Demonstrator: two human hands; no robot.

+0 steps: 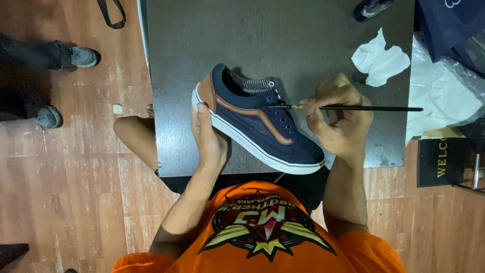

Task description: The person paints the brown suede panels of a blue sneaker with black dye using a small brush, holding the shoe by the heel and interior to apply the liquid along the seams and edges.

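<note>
Steadying navy sneaker [257, 124] at near-centre of dark table [303, 30], left hand [207, 136] clamped round heel; right hand [338, 121] pinching thin brush [353, 108], tip touching eyelets. Best keeping strokes light, wrist braced.

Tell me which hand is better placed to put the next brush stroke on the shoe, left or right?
Probably the right hand: its fingers already hold the thin brush, whose tip sits at the eyelets of the navy shoe. The left hand grips the heel end, steadying the shoe on the dark table.
</note>
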